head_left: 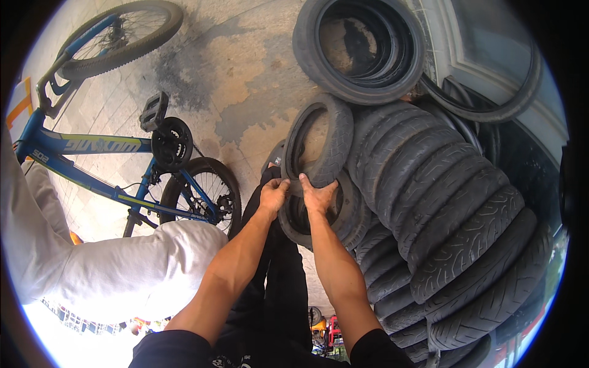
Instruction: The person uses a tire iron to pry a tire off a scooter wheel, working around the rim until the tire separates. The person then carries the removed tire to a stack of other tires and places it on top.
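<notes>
A black tyre (pixel 334 132) stands upright in the middle, leaning against a row of tyres. My left hand (pixel 273 195) grips its lower rim from the left. Beside it, my right hand (pixel 319 196) holds the same rim, fingers curled over the edge. A second, smaller tyre (pixel 350 211) sits just below and behind my hands. Both forearms reach up from the lower edge over my dark trousers (pixel 279 288).
A long row of upright black tyres (pixel 442 227) fills the right side. A stack of flat tyres (pixel 359 46) lies at the top. A blue bicycle (pixel 123 159) stands at the left. A person in white clothing (pixel 123 264) is at the lower left. The floor is stained concrete.
</notes>
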Tool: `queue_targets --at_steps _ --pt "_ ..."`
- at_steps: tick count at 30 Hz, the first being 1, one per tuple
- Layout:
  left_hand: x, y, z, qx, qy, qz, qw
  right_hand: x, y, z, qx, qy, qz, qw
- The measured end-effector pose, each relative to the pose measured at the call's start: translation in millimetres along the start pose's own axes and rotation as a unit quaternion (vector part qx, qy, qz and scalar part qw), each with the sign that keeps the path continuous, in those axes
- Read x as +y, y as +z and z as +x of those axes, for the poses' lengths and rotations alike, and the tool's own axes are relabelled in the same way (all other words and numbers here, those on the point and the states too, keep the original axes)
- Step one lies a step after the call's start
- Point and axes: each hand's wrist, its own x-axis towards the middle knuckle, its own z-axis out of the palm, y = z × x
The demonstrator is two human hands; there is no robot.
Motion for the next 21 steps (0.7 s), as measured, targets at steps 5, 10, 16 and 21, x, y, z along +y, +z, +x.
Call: queue_targets --at_steps 5,10,16,21 --pt "-0.8 -2.2 -2.7 0.003 0.013 -0.018 1.0 -2.8 0.2 -2.1 -0.006 0.018 0.062 0.998" --pt "-7.5 -4.9 -4.3 0.012 0.018 -0.014 1.0 -8.6 -5.7 -2.5 -0.005 0.01 0.085 0.996" --pt "-22.4 -1.0 -11.2 0.021 0.013 0.034 0.999 -12.1 -4.6 1.6 -0.005 0.034 0.087 0.996" --pt "-27.0 -3.0 -17.6 0.021 0.007 0.028 0.999 -17.3 -2.7 1.6 0.012 0.03 0.086 0.996"
